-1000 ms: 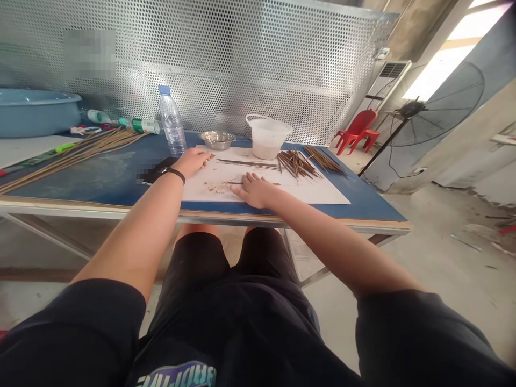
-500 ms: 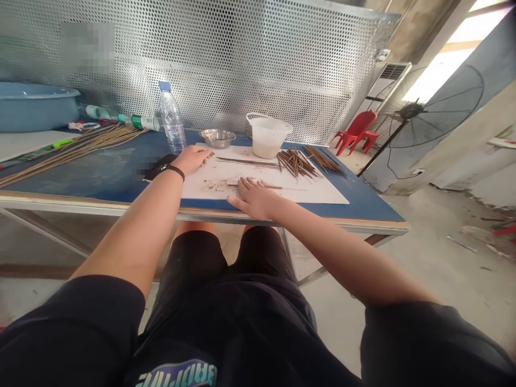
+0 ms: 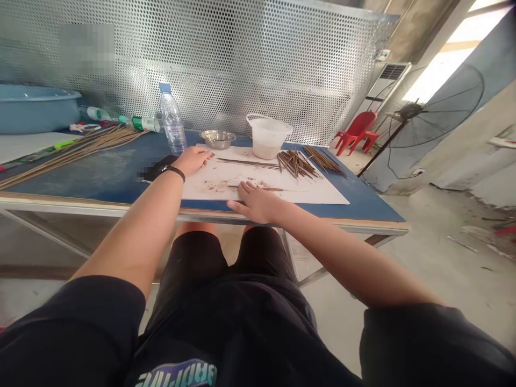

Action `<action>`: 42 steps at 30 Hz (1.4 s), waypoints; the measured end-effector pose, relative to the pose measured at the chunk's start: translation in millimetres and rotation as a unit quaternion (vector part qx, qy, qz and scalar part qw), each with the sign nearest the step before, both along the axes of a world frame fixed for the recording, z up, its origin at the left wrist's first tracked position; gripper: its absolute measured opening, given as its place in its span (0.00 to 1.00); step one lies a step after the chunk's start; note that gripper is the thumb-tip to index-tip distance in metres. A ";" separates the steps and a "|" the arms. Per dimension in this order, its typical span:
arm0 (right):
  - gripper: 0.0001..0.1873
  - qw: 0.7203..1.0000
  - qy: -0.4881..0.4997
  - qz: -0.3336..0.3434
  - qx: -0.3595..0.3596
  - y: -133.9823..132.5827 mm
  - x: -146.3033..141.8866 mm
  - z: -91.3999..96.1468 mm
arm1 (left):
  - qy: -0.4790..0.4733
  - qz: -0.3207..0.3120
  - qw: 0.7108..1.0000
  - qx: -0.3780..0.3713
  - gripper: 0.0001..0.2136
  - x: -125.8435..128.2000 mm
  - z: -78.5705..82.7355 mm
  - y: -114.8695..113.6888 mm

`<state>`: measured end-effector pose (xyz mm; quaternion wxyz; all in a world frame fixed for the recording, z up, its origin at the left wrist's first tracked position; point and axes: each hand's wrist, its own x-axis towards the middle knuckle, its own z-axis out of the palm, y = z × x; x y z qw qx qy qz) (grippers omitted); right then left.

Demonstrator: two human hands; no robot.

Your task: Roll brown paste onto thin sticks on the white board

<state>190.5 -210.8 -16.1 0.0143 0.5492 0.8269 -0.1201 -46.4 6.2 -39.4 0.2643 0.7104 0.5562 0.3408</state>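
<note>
My right hand [image 3: 255, 201] lies flat and open on a white board [image 3: 318, 191] near the table's front edge, fingers spread over a thin brown stick [image 3: 278, 188] and some brown smears. My left hand [image 3: 195, 158], with a black band on the wrist, rests palm down on the board's left edge, fingers together and stretched. A row of dark sticks [image 3: 246, 162] lies ahead of it. A loose pile of brown sticks [image 3: 297, 162] sits to the right, beside a white plastic tub [image 3: 267, 137] and a small steel bowl [image 3: 217, 139].
A water bottle [image 3: 171, 120] stands on the blue table [image 3: 97, 172]. Long bamboo sticks [image 3: 76, 149] lie at the left, near a blue basin [image 3: 36, 107]. Perforated metal sheet backs the table. A standing fan [image 3: 427, 113] and red chairs [image 3: 358, 130] are at the right.
My right hand has slid back toward the table's front edge, rolling over the stick. My left hand has stayed put.
</note>
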 end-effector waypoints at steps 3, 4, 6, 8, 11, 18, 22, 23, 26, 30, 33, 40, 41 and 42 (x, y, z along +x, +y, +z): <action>0.67 1.000 0.010 0.011 0.001 -12.7 3.5 -1.5 | -0.014 0.000 1.000 0.003 0.16 0.1 -0.5 1.0; 0.67 1.000 0.011 0.012 0.003 -13.4 3.7 -2.5 | -0.017 -0.001 1.000 0.005 0.16 0.1 -0.9 1.8; 0.67 1.000 0.014 0.008 0.008 -9.2 2.5 -4.8 | -0.018 -0.004 1.000 0.006 0.16 0.2 -1.5 3.0; 0.65 1.000 0.017 -0.002 0.014 1.2 0.2 -6.9 | -0.016 -0.002 1.000 0.005 0.16 0.4 -1.6 3.3; 0.61 1.000 0.014 -0.019 0.017 21.4 -2.1 -8.1 | -0.013 0.000 1.000 0.006 0.17 0.5 -1.7 3.5; 0.66 1.000 0.006 0.010 0.022 21.8 7.5 -9.5 | -0.016 -0.014 1.000 0.010 0.16 -2.4 -9.0 14.0; 0.67 0.998 0.041 0.037 0.010 -2.5 19.0 -10.4 | -0.034 -0.013 0.999 0.011 0.15 -2.4 -12.4 18.4; 0.68 0.998 0.052 0.043 0.003 -6.7 21.9 -11.0 | -0.037 -0.011 0.999 0.011 0.15 -2.2 -12.2 18.1; 0.69 0.995 0.083 0.046 -0.004 -11.5 27.3 -15.0 | -0.031 -0.004 0.999 0.007 0.16 -1.6 -8.6 13.3; 0.69 0.998 0.057 0.010 0.022 -1.3 24.1 -19.2 | -0.023 -0.009 1.000 -0.001 0.16 -0.8 -2.5 3.2; 0.66 0.999 0.020 -0.017 0.027 15.7 18.6 -17.0 | -0.026 -0.011 1.000 0.000 0.16 -0.2 -1.0 0.4; 0.62 1.000 0.009 -0.006 0.029 37.6 24.8 -15.8 | -0.025 0.000 1.000 -0.005 0.16 0.6 -1.2 1.7; 0.63 0.999 0.009 0.004 0.032 34.1 27.1 -17.3 | -0.023 0.000 1.000 -0.006 0.16 0.8 -0.9 1.2; 0.65 0.999 0.009 0.014 0.036 29.2 29.4 -18.9 | -0.021 -0.002 1.000 -0.006 0.16 1.0 -0.6 0.7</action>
